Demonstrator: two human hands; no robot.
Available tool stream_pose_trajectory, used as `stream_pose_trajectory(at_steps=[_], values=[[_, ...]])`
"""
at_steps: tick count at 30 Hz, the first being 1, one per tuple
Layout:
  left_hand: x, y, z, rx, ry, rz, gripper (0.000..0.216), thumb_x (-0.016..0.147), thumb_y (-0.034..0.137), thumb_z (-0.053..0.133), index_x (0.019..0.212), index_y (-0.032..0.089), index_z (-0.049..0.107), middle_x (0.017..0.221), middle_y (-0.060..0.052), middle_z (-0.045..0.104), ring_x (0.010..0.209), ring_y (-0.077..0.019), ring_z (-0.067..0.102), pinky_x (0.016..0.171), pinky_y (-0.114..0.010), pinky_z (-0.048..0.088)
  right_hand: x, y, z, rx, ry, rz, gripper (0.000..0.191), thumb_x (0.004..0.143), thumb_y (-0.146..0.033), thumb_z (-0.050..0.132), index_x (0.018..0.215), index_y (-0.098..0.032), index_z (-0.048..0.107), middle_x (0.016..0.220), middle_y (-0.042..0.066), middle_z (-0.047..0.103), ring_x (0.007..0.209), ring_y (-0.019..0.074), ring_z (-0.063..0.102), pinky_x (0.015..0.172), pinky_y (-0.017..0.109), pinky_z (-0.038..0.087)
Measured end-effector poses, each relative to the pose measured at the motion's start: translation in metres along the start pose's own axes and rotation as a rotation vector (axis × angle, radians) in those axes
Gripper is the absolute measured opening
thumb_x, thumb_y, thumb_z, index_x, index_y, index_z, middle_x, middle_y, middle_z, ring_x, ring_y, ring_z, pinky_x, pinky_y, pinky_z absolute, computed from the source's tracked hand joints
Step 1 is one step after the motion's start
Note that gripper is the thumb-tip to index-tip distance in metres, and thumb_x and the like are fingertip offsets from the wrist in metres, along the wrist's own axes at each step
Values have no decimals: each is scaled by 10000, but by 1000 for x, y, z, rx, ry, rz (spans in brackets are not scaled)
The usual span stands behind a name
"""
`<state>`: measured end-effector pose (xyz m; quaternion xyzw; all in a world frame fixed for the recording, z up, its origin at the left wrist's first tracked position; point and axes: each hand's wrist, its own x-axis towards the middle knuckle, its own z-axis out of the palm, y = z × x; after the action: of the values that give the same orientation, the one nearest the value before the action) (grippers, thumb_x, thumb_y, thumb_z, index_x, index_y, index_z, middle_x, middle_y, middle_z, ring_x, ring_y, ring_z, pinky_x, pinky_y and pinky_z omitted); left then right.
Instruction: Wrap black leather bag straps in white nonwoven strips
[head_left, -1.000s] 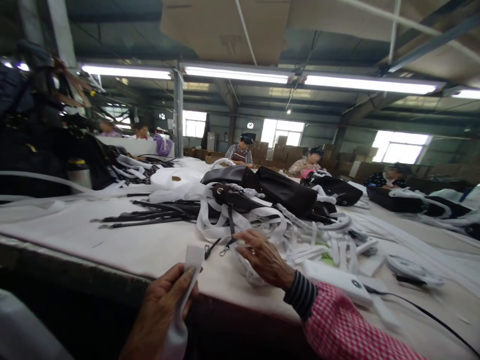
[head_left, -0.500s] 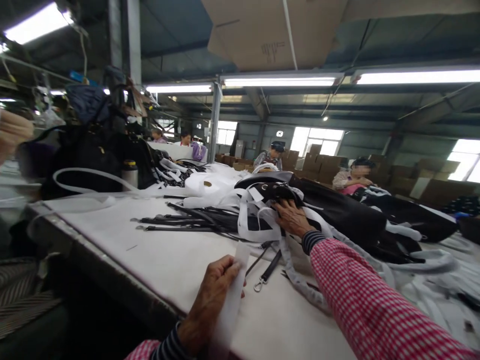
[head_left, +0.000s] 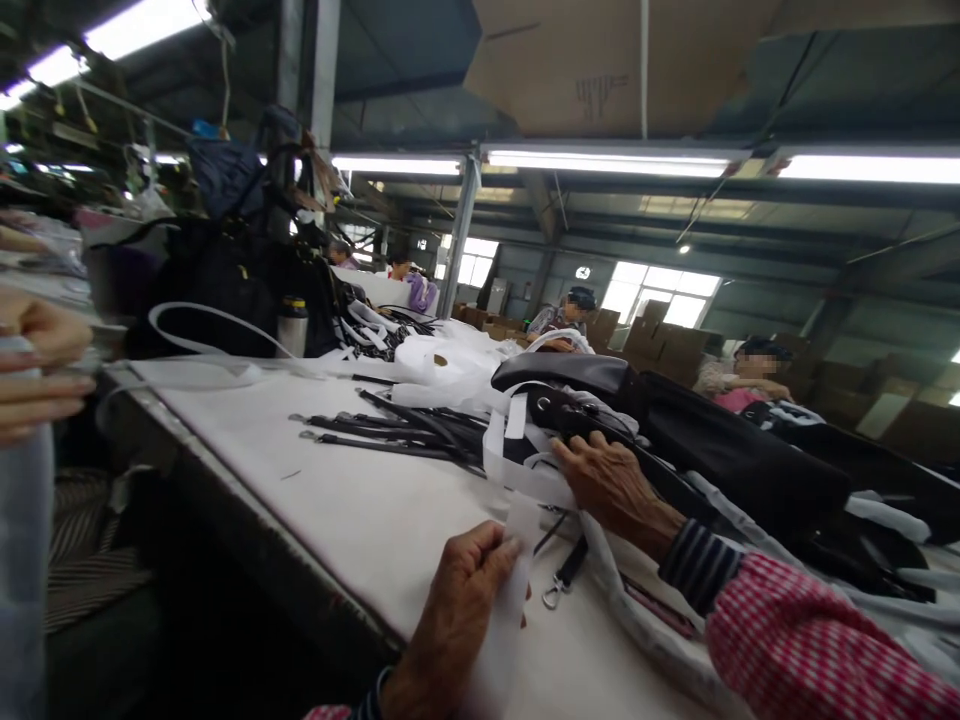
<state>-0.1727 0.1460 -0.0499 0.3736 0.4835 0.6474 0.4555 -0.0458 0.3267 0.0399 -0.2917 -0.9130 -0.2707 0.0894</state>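
White strip (head_left: 511, 585), thin and limp like paper or soft tape, stands up from the left hand (head_left: 456, 612) at the near edge of the counter (head_left: 330, 500). The grip there is closed: the thumb and bent fingers pinch the strip along its side, its top end rising free just above the knuckles and its lower length trailing down out of view. It looks almost weightless and ready to crease or tear, so a light pinch near the end, flat between thumb and forefinger, would suit it better than a fist.

Just beyond and to the right, the right hand (head_left: 611, 485) lies palm down with its fingers stretched out, not closed round anything that shows. The fingertips rest on a tangle of white bands (head_left: 517, 450) wound over the dark handle of a black bag (head_left: 720, 450). The bag looks soft-sided but bulky and would probably sag if lifted by one corner; the handle seems the firm place to hold. The bands are loose and likely to slip.

The strip's top end is close to the bands, a little nearer and to the left of the right hand, but not touching them. A snap hook (head_left: 553, 596) on a dark strap lies on the counter between the two hands. Black straps (head_left: 397, 432) lie farther left, well apart from both.
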Motion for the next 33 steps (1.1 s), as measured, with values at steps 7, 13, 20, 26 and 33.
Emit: stream_pose_trajectory(at_steps=[7, 13, 20, 26, 33], values=[[-3, -2, -6, 103, -120, 67, 300, 925, 438, 592, 803, 164, 613, 723, 4, 563, 681, -136, 492, 599, -242, 350, 54, -49, -16, 317, 39, -66, 262, 1041, -175, 456, 914, -168, 685, 948, 51, 697, 795, 166, 631, 665, 290, 340], [-7, -1, -8, 142, -203, 69, 299, 918, 425, 606, 854, 140, 671, 780, 0, 546, 754, -141, 452, 651, -255, 323, 108, -78, 15, 429, -37, -140, 152, 1009, -232, 548, 1007, -215, 700, 1018, 13, 714, 884, 148, 659, 738, 236, 408], [-6, 0, -9, 98, -206, 92, 276, 922, 402, 602, 829, 148, 655, 814, -4, 551, 808, -154, 451, 690, -246, 346, 119, -106, 53, 386, -54, 4, 201, 958, -241, 584, 1137, -162, 630, 1147, 127, 687, 1036, 259, 649, 768, 308, 421], [-9, 2, -7, 101, -141, 81, 304, 918, 426, 601, 803, 150, 661, 745, -2, 537, 713, -142, 437, 621, -241, 330, 118, -101, 21, 445, 23, 106, 142, 915, -176, 509, 946, -171, 647, 893, 81, 705, 861, 218, 639, 659, 294, 329], [-12, 5, -3, -80, -90, 95, 293, 908, 441, 665, 827, 160, 636, 701, 15, 550, 616, -111, 452, 565, -219, 358, 99, -62, -80, 493, 283, 141, 145, 973, -289, 510, 948, -194, 615, 823, 27, 646, 774, 182, 573, 635, 282, 275]])
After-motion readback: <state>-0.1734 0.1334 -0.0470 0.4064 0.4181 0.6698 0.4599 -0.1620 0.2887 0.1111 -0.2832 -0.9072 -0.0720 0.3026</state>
